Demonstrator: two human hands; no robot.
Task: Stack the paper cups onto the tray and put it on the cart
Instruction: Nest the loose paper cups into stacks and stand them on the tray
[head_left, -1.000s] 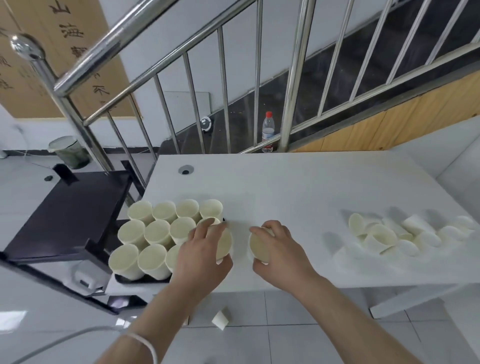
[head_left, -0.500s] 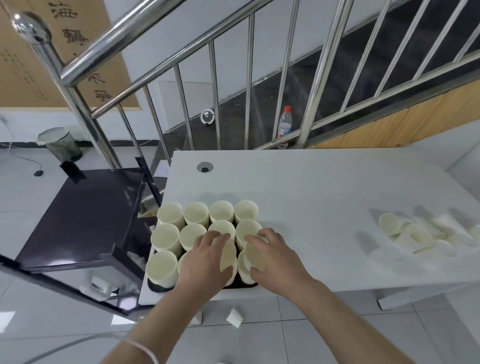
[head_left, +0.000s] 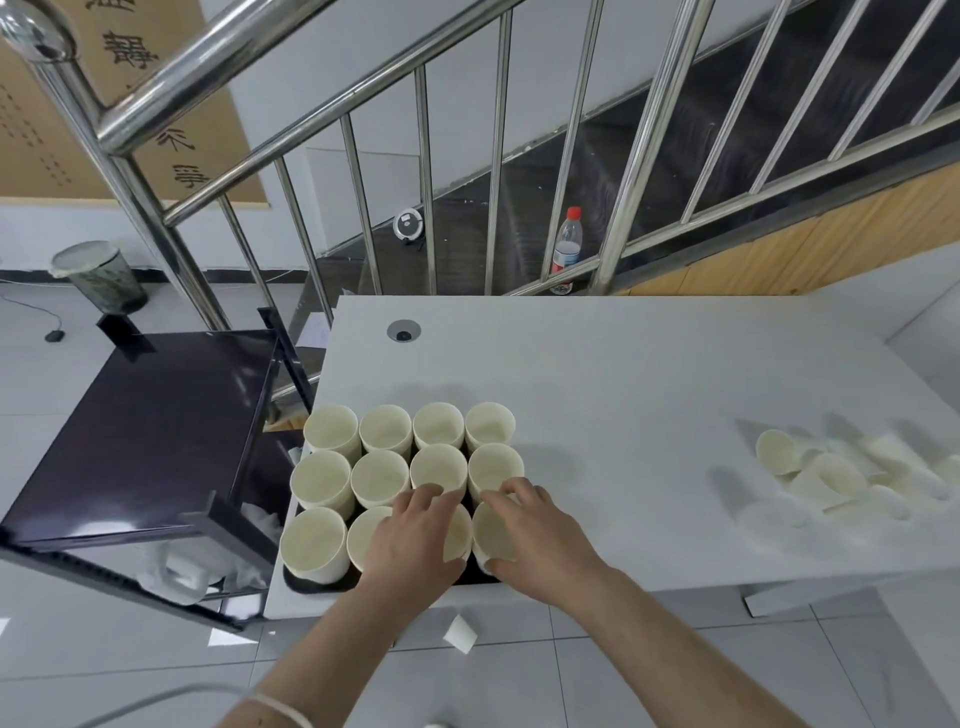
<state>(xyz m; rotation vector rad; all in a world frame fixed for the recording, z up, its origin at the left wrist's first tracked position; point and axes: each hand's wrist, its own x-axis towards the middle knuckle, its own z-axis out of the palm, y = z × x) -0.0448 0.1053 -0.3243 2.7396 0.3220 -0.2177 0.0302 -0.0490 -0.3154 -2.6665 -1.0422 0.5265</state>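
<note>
the left hand (head_left: 415, 540) curls around a paper cup (head_left: 457, 535) in the near row of the tray (head_left: 301, 584), fingers draped over its rim, and the right hand (head_left: 530, 525) grips the corner cup (head_left: 491, 535) just beside it, thumb on the near wall and fingers over the top. these two look like the pieces that fill out a grid of upright cups, four across and three deep, so the first layer seems all but complete. the tray sits at the table's (head_left: 623, 374) near left corner. on the far right a loose heap of cups (head_left: 831, 478) lies tumbled on its side, so more probably has to be stacked. the dark cart (head_left: 145, 431) stands just left of the table, and the tray is not yet on it. one stray cup (head_left: 460, 634) lies on the floor below the table edge.
</note>
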